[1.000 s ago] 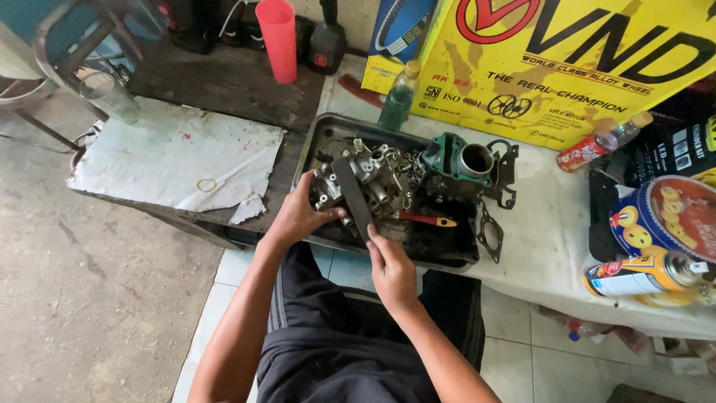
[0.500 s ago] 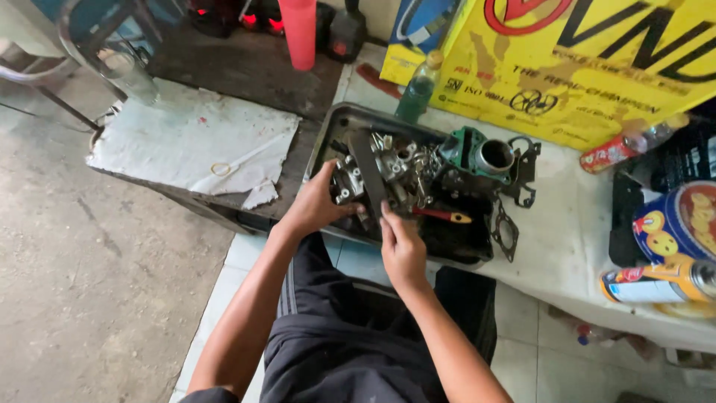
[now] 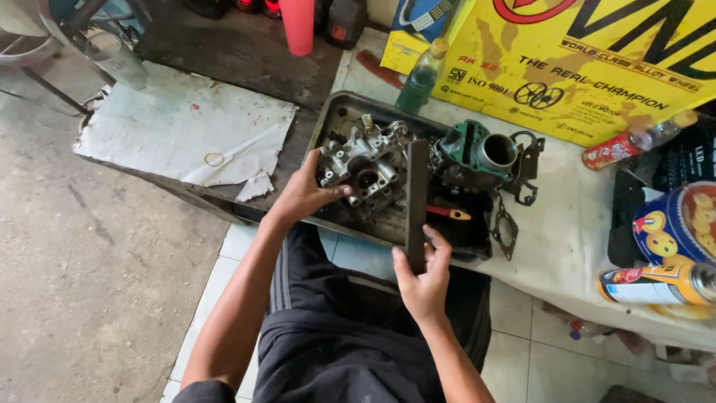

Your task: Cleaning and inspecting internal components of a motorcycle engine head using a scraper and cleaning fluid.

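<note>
A grey metal engine part (image 3: 367, 166) with ports and fittings sits in a dark metal tray (image 3: 339, 116). My left hand (image 3: 304, 192) grips its near left side. My right hand (image 3: 424, 275) holds the near end of a long flat dark metal bar (image 3: 417, 195) that stands upright over the tray's front edge, right of the engine part. A green cylinder block (image 3: 477, 153) with a round bore lies in the tray's right half. A small red-handled tool (image 3: 449, 213) rests in the tray by the bar.
A black gasket (image 3: 505, 227) lies right of the tray on the white cloth. Behind are a green bottle (image 3: 419, 77), a yellow sign (image 3: 597, 60) and a red cup (image 3: 298, 26). Spray cans (image 3: 656, 283) and a round tin (image 3: 682, 220) sit right. Torn white paper (image 3: 179, 127) lies left.
My right hand has shifted right and stood the dark bar upright beside the engine part. My left hand stays on the part. The camera has moved closer and tilted.
</note>
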